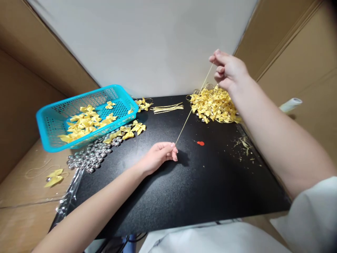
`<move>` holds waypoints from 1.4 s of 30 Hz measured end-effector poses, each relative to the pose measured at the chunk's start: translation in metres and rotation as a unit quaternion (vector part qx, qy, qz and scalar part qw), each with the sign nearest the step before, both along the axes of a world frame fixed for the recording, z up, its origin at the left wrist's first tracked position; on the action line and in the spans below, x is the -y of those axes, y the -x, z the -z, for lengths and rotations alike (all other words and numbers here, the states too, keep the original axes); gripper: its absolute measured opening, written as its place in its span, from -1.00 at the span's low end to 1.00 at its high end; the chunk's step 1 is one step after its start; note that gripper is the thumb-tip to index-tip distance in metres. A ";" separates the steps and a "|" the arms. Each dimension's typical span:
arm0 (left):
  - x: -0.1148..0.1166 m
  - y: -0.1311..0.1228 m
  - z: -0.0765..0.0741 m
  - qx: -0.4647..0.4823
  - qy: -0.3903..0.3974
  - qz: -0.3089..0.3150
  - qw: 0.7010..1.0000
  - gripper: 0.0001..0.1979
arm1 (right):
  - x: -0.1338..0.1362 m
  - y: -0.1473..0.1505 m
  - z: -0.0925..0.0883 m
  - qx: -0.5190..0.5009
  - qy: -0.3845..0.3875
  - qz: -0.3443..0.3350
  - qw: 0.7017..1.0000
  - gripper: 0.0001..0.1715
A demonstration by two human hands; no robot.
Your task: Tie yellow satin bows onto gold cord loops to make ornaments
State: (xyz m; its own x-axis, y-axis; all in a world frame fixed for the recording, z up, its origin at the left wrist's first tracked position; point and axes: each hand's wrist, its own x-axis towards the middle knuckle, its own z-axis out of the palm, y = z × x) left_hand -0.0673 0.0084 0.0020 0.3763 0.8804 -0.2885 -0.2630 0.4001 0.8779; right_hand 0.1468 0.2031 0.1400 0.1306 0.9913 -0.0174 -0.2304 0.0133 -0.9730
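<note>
A thin gold string (192,109) runs taut between my two hands above the black table (184,186). My left hand (159,156) rests low on the table and pinches the string's lower end. Raised near the back right, my right hand (228,70) pinches the upper end. Below my right hand lies a heap of yellow bows with gold loops (213,103). A small bundle of cut gold strings (167,108) lies at the back centre.
A turquoise plastic basket (52,123) holding yellow bows sits tilted at the left. Silver bells (91,156) and loose yellow bows (129,131) lie beside it. A red spot (200,143) marks the table. Cardboard walls stand on both sides. One bow (54,177) lies on cardboard.
</note>
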 end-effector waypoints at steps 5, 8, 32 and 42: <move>0.017 -0.002 0.003 0.062 0.083 -0.017 0.994 -0.65 | -0.003 -0.012 0.015 0.012 0.012 -0.003 1.000 -0.72; 0.021 -0.004 0.003 0.082 0.098 -0.027 0.991 -0.71 | -0.010 -0.014 0.030 0.025 0.021 -0.020 0.999 -0.70; 0.065 -0.010 -0.005 -0.121 -0.020 -0.013 0.992 -0.67 | -0.008 0.003 0.048 0.036 0.041 -0.049 0.997 -0.70; 0.101 -0.005 0.004 -0.491 -0.580 0.024 0.650 -0.86 | 0.033 0.032 0.076 0.087 0.058 -0.099 0.990 -0.75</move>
